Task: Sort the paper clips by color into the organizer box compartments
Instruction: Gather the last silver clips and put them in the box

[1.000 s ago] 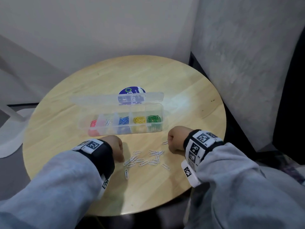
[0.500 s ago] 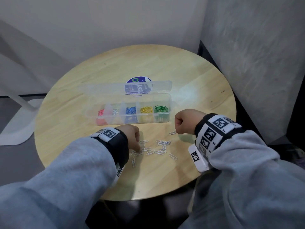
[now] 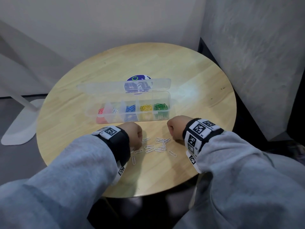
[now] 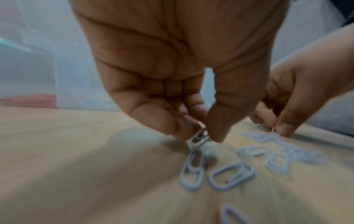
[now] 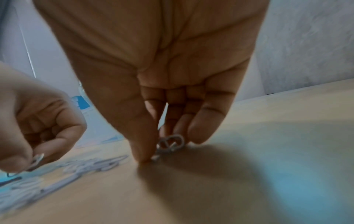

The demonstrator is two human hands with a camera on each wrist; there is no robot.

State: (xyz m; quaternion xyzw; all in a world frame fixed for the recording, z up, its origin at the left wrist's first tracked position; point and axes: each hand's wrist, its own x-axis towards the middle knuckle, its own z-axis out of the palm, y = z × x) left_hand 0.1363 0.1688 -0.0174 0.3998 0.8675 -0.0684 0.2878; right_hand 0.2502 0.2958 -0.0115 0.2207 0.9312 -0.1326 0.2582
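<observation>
While the left hand [image 4: 172,84] pinches a white clip [image 4: 199,138], the right hand [image 5: 153,75] pinches another clip [image 5: 170,144] — both low over the table [image 3: 189,80].

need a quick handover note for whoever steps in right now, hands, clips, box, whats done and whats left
Left hand: pinching a white paper clip just above the table.
Right hand: thumb and fingers closed on a white clip at the table surface.
Organizer box: open, lid up, behind the hands. Compartments left to right hold red, white, blue, yellow, green clips.
Done: every coloured clip in view is already in the box.
Left: the loose white clips on the table between the hands, plus the two in hand, go in the white compartment.
</observation>
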